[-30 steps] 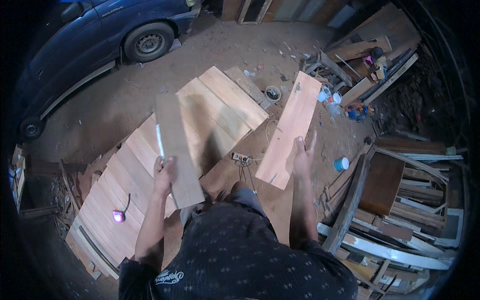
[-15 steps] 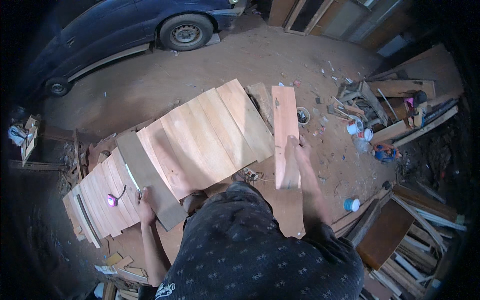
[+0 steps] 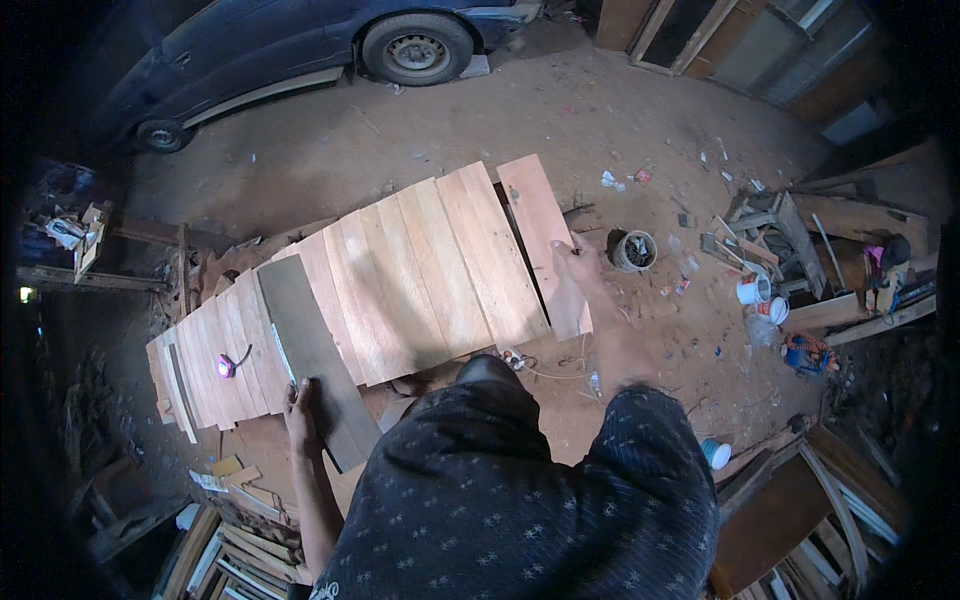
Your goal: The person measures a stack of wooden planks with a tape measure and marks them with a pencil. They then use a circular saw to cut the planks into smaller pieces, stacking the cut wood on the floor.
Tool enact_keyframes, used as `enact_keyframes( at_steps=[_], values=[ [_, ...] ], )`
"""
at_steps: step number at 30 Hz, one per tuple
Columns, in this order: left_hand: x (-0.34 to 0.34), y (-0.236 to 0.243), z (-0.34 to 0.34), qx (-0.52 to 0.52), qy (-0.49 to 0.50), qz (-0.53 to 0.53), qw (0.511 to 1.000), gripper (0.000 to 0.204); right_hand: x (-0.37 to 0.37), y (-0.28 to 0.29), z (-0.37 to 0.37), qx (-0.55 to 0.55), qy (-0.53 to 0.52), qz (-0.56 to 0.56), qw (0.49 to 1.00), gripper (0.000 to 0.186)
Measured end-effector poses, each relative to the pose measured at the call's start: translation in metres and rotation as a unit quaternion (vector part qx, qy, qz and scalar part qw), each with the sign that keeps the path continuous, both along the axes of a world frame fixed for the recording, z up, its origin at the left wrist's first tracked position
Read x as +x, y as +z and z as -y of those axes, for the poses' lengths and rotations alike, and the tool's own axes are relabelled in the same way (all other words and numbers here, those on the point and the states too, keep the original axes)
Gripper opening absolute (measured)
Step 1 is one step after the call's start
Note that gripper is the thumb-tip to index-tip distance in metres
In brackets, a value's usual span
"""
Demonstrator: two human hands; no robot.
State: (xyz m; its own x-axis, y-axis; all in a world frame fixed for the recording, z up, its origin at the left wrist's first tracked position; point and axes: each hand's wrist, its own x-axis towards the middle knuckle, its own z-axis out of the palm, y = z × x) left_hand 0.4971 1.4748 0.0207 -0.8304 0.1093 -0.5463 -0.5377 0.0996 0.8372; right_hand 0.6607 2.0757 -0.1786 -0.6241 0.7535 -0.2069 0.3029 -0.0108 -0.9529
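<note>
A row of pale planks (image 3: pixel 425 265) lies side by side on a low support in front of me. My right hand (image 3: pixel 580 268) grips the right edge of a loose reddish plank (image 3: pixel 535 225), which lies along the row's right end with a dark gap between. At the left, my left hand (image 3: pixel 300 408) is closed on the near edge of a dark grey-brown board (image 3: pixel 315 345) laid across the row. Along that board's left edge runs a thin whitish strip (image 3: pixel 280 350), ending near my fingers; its kind is unclear.
On the planks' left part lie a pink tape measure (image 3: pixel 226 367) and a narrow dark strip (image 3: pixel 182 388). A bucket of dark bits (image 3: pixel 634 251) stands right of the reddish plank. Wood scraps and white buckets (image 3: pixel 753 289) lie farther right. A blue car (image 3: pixel 250 60) is parked beyond.
My right hand has brought the reddish plank left and down beside the row, tilting it to match the others. The left hand stays at the dark board. The whole view has shifted.
</note>
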Motion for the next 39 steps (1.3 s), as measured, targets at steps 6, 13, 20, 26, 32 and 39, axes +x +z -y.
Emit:
enact_keyframes(
  at_steps=[6,13,20,26,32,39],
  values=[
    [0.008,0.011,-0.02,-0.02,-0.011,-0.003,1.0,0.026,-0.019,-0.031,-0.009,0.051,0.028,0.096,0.994,0.053],
    [0.011,0.007,-0.038,-0.041,-0.042,0.009,0.998,0.026,-0.034,-0.017,0.007,0.08,0.049,0.152,0.984,0.06],
    [0.008,0.016,-0.061,-0.057,-0.111,0.008,0.992,0.025,-0.034,0.004,0.015,0.029,0.101,0.175,0.979,0.093],
    [0.0,0.024,-0.077,-0.078,-0.159,-0.014,0.984,0.024,-0.028,0.007,0.025,0.129,0.058,0.26,0.955,0.101],
    [-0.004,0.01,-0.075,-0.051,-0.15,-0.029,0.987,0.024,-0.026,0.055,0.037,-0.022,0.095,0.183,0.978,0.096],
    [-0.018,0.02,-0.128,-0.008,-0.158,-0.074,0.985,0.028,-0.009,-0.033,0.017,0.154,0.006,0.157,0.976,0.085]
  ],
)
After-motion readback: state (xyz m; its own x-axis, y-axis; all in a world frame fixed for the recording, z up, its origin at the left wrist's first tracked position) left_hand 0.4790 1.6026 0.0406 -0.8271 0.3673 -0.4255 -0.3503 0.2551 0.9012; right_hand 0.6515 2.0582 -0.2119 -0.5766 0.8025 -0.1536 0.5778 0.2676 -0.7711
